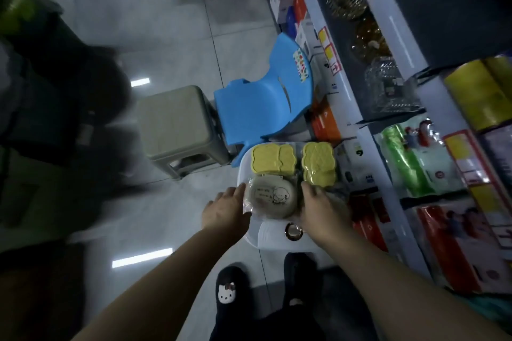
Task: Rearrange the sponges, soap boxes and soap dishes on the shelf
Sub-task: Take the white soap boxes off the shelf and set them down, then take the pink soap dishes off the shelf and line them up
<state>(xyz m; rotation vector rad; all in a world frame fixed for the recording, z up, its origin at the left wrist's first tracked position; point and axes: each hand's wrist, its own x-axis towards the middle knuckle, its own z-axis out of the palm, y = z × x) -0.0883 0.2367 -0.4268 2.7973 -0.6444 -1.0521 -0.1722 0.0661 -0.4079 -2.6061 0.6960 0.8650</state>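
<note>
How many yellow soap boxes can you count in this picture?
2. One yellow soap box lies at the white tray's far left, the other at its far right. More may be hidden underneath.
</note>
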